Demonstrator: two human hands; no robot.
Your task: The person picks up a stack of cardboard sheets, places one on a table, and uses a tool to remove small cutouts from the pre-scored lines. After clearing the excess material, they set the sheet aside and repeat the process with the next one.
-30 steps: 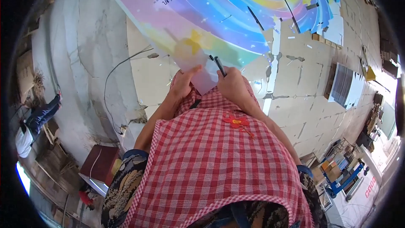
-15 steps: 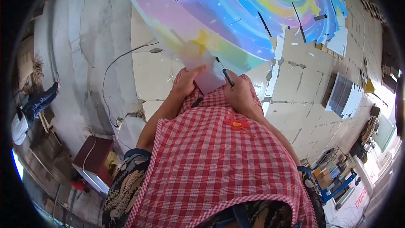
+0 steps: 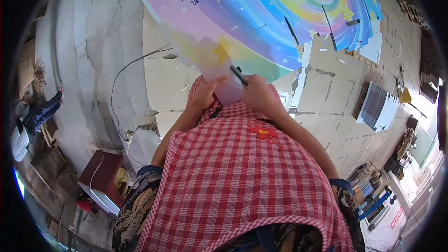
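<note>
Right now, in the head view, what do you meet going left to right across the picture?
A person lying at the far left → dark red box → left hand → black pen held in the right hand → grey ridged panel → blue cart.

Two hands [image 3: 231, 94]; one colourful printed sheet [image 3: 261, 14]; one black pen [image 3: 238, 75].

A single head-worn fisheye camera looks steeply down the person's front, close over the checked apron [image 3: 242, 177], toward the hands and the counter [image 3: 326, 93] beyond. Floor shows at far left; dark vignette rings the view.
</note>
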